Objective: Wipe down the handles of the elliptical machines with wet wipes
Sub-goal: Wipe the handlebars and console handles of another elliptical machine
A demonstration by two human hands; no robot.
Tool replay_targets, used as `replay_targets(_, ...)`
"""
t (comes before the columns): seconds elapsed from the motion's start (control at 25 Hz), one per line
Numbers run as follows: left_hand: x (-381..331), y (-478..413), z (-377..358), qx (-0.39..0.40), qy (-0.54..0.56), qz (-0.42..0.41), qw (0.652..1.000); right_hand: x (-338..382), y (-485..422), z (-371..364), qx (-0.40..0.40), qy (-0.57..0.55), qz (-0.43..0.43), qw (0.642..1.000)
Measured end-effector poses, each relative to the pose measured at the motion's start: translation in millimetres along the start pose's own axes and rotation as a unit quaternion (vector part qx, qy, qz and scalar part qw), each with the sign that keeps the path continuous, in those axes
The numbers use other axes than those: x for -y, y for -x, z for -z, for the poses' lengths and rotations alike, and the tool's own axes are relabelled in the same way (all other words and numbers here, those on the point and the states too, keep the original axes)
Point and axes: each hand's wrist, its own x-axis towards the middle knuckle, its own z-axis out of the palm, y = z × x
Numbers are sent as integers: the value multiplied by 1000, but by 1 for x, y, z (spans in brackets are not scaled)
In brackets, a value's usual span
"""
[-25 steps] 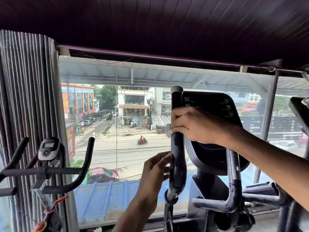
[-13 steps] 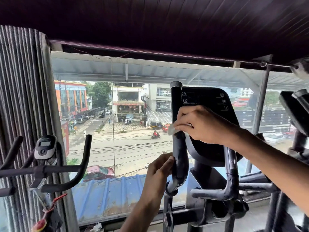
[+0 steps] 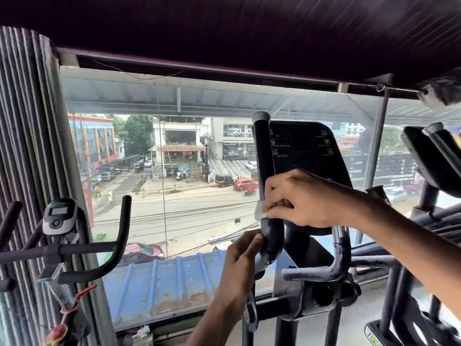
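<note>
My right hand [image 3: 304, 198]: I am wrapping my fingers tight around the tall black foam-covered handle [image 3: 265, 186] of the elliptical machine, with the small white wet wipe [image 3: 260, 212] squeezed between my fingers and the foam.

The wipe: it is sitting about halfway down the handle, just above the bend. Only a little white corner is poking out on the left side.

My left hand [image 3: 243, 253]: I am holding the handle lower down, at the curve, to keep it from swinging. My fingers are curled on it and holding nothing else.

What could slip: I think the wipe is bunching up very small. If it is scrunching more, my bare fingers are doing the rubbing, not the wipe.

What could get missed: the back of the handle is facing away from me, so I cannot tell if the wipe is reaching it.

What could move: this handle is the swinging kind, I think. If my left hand is letting go while I am pushing down, the handle may be swinging toward the window glass [image 3: 199, 171].

What could get bumped: the flat black screen panel [image 3: 306, 156] is just behind my right hand. My knuckles may be pressing its buttons.

Still waiting: the short curved black handle [image 3: 336, 260] beside it, and the machine at the far right [image 3: 434, 156], look not yet wiped.
</note>
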Motion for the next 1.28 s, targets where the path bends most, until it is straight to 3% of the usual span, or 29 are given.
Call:
replay_targets(0.2,1,1,1,-3,-2,10,1000,10,-4,-12,-62,82,26,994)
replay_targets(0.36,1,4,1,-6,0,10,1000,1,-32,5,-74,125,-78,986)
replay_targets(0.56,2,4,2,-1,3,18,1000,-10,-57,6,-79,256,-33,963)
replay_targets(0.76,2,4,6,11,12,33,999,6,-31,-3,-41,152,-13,987)
replay_targets(0.88,3,3,7,16,15,37,999,8,-8,-16,-106,128,69,984)
replay_targets(1.04,6,1,11,23,22,39,999,16,15,-40,-215,94,-4,972)
replay_targets(1.28,9,0,14,30,23,30,999,27,26,-55,-217,95,-32,971)
